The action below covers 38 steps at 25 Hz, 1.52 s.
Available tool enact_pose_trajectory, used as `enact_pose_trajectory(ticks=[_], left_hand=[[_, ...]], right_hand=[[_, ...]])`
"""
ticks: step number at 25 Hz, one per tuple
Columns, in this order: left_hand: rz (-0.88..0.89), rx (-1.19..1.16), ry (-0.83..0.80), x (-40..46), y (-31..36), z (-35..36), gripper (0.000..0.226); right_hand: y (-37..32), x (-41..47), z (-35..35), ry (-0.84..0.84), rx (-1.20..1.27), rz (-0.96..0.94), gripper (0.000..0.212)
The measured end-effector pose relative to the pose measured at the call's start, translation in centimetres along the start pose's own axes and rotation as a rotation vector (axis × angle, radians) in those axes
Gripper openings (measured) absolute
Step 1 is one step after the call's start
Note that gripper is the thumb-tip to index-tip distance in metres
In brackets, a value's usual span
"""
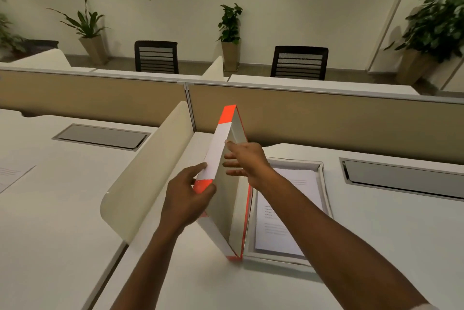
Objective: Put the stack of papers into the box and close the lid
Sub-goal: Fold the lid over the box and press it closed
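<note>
Both hands hold the lid (227,184) upright beside the box (324,185): left hand (187,199) clamped on its edge, right hand (244,162) spread inside. Papers (286,211) lie in the box. Swung down askew, the lid probably snags a wall.

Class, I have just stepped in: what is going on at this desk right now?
A person is closing a box. The stack of papers already lies inside the open white box on the desk. The orange and white lid stands nearly upright at the box's left edge. The left hand grips the lid's outer edge, while the right hand reaches its fingers against the inner side. The lid is not yet down.
</note>
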<state>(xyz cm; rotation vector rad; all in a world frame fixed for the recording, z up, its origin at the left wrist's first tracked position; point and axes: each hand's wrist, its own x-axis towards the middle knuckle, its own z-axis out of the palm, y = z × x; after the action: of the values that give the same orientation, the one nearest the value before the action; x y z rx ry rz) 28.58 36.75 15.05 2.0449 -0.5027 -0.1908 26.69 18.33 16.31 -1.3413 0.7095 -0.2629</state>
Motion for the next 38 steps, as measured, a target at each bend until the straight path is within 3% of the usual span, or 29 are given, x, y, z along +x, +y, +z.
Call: enact_pose_trajectory(ticks=[7, 9, 12, 16, 18, 20, 25, 27, 31, 32, 35, 38], left_hand=[[0.119, -0.012, -0.037, -1.7, 2.8, 4.0, 0.09], [0.108, -0.125, -0.025, -1.1, 1.8, 3.7, 0.084], [-0.119, -0.329, -0.028, 0.8, -1.1, 3.7, 0.077], [-0.534, -0.541, -0.343, 1.9, -4.8, 4.9, 0.083], [-0.533, -0.704, -0.448, 1.4, -6.1, 5.5, 0.076], [-0.479, -0.777, -0.442, 0.8, -6.7, 6.0, 0.063], [-0.388, -0.908, -0.537, -1.0, -6.7, 8.5, 0.042], [-0.376, -0.889, -0.481, -1.8, -6.2, 9.4, 0.041], [-0.307, -0.689, -0.402, -2.9, -5.2, 10.6, 0.04], [-0.288, -0.653, -0.418, -3.0, -5.2, 10.9, 0.04], [-0.241, -0.551, -0.459, -3.2, -5.6, 12.1, 0.045], [-0.213, -0.407, -0.448, -3.4, -7.1, 13.7, 0.056]], right_hand=[[0.1, 0.5, -1.9, 0.06, 0.171, 0.109, 0.03], [-0.3, -0.1, -3.0, 0.021, 0.237, 0.102, 0.034], [-1.8, -2.0, -5.1, -0.072, 0.335, 0.037, 0.019], [-2.7, -5.4, -8.7, -0.278, 0.493, 0.014, 0.02], [-2.6, -6.9, -10.8, -0.327, 0.556, -0.001, 0.027], [-2.2, -8.1, -13.5, -0.316, 0.6, -0.04, 0.031], [0.9, -10.3, -19.8, -0.208, 0.569, 0.007, 0.04], [2.5, -10.8, -21.1, -0.108, 0.482, 0.028, 0.04], [5.9, -11.2, -22.8, 0.425, 0.089, -0.045, 0.025], [6.9, -11.3, -23.1, 0.494, 0.025, -0.059, 0.027], [9.6, -11.5, -23.4, 0.497, -0.047, -0.01, 0.038], [12.9, -10.6, -23.9, 0.503, -0.16, 0.003, 0.019]])
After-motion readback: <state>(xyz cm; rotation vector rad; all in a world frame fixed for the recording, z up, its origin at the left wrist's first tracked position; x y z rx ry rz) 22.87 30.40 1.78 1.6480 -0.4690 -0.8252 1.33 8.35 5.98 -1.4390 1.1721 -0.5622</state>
